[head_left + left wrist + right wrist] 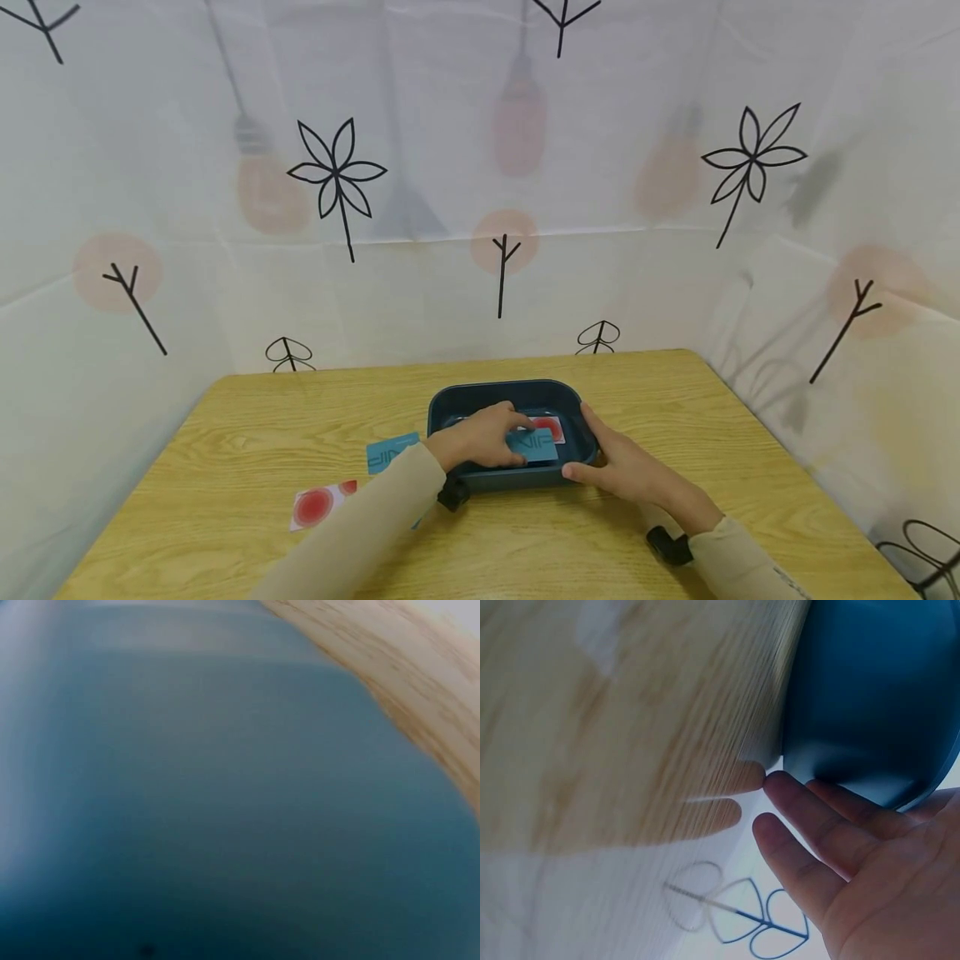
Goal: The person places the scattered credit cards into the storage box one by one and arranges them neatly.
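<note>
A dark blue rectangular tray [510, 480] stands on the wooden table. Reaching into it, my left hand [483, 435] pinches the left part of a light blue card [538, 446] between thumb and fingers. Partly under that card, a white card with a red circle [552, 427] lies in the tray. My right hand [630, 467] holds the tray's right end, thumb at the front rim and fingers along the outer side. From the right wrist, loosely spread fingers [829, 825] show beside the tray wall [870, 690]. Blurred blue tray surface [225, 787] fills most of the left wrist view.
Left of the tray lie another light blue card [386, 452] and a white card with red circles [318, 504], partly behind my left sleeve [375, 521]. A patterned white cloth [420, 292] hangs behind the table [300, 417].
</note>
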The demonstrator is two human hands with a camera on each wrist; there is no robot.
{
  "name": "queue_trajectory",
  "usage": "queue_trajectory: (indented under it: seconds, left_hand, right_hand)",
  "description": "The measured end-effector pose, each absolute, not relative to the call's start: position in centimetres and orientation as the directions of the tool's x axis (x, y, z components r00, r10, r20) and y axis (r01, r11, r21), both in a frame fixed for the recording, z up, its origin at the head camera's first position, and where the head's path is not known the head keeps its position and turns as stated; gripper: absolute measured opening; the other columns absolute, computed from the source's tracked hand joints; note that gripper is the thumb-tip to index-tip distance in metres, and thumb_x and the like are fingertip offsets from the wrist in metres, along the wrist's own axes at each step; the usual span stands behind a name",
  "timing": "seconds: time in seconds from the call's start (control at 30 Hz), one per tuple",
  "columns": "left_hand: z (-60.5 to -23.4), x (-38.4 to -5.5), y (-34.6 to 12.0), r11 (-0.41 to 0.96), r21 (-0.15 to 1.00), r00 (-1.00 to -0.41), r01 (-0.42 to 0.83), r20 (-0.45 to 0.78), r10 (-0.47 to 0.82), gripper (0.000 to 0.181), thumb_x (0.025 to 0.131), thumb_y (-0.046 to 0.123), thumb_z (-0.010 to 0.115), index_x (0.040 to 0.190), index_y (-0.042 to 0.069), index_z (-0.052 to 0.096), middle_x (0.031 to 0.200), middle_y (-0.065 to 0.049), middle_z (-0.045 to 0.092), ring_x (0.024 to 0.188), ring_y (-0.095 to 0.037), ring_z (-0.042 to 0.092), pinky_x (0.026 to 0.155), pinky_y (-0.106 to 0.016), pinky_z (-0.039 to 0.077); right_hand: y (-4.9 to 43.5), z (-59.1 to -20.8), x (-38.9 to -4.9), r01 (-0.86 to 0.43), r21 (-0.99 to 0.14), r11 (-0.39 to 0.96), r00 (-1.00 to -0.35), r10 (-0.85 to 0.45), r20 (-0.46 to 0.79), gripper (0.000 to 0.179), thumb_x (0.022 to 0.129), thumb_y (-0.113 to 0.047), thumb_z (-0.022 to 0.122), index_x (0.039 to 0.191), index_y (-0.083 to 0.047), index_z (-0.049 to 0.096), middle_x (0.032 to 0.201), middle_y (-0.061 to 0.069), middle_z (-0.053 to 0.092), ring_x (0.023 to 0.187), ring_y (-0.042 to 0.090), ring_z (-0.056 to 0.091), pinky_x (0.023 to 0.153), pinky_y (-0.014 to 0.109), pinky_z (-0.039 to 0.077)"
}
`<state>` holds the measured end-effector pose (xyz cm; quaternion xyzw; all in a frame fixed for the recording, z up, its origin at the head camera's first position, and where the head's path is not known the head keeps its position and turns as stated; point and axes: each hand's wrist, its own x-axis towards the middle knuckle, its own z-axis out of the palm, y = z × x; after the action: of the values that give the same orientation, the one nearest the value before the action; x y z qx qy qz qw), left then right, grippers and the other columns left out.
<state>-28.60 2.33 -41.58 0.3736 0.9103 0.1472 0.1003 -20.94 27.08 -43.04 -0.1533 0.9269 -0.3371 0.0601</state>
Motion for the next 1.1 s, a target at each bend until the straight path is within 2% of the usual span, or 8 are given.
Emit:
queue_trajectory:
  seconds: [0.3,0.6,0.87,1.1]
  left_hand:
    - [-41.58,-28.70,2.12,0.673,0.395,-0.723,0.626,-0.030,0.690,0.054,0.080,0.024,0.077,0.130,0.015,0.059,0.108,-0.002,0.046,0.087,-0.011,0.045,0.077,-0.023,0.044]
    - [-42.01,-29.35,1.93,0.670,0.386,-0.732,0.634,0.021,0.681,0.049,0.082,0.023,0.077,0.128,0.017,0.061,0.102,-0.003,0.051,0.082,-0.011,0.045,0.073,-0.023,0.044]
    - [-41.98,-29.35,1.96,0.642,0.409,-0.715,0.649,0.038,0.698,0.040,0.088,0.014,0.069,0.127,0.018,0.062,0.105,-0.004,0.056,0.090,-0.013,0.052,0.078,-0.027,0.047]
    - [-41.72,-28.99,2.62,0.643,0.416,-0.710,0.643,0.011,0.704,0.038,0.088,0.012,0.069,0.125,0.020,0.064,0.105,-0.001,0.059,0.093,-0.012,0.055,0.081,-0.027,0.048]
  right_hand:
    - [27.08,-43.01,-20.85,-0.249,-0.635,0.731,-0.947,-0.322,0.001,0.104,0.085,-0.055,0.064,0.154,-0.009,0.001,0.136,0.015,0.046,0.086,0.013,0.055,0.078,0.034,0.044]
    - [27.08,-42.94,-20.86,-0.246,-0.629,0.737,-0.948,-0.319,-0.004,0.104,0.085,-0.055,0.064,0.154,-0.009,0.001,0.135,0.016,0.046,0.086,0.013,0.054,0.077,0.033,0.044]
    - [27.09,-42.95,-20.88,-0.245,-0.637,0.731,-0.947,-0.321,-0.004,0.103,0.086,-0.054,0.063,0.154,-0.009,0.001,0.140,0.017,0.043,0.087,0.014,0.054,0.078,0.034,0.044]
    - [27.08,-42.84,-20.90,-0.245,-0.640,0.728,-0.947,-0.322,-0.005,0.102,0.087,-0.052,0.064,0.154,-0.007,0.001,0.132,0.016,0.048,0.084,0.014,0.053,0.074,0.031,0.043]
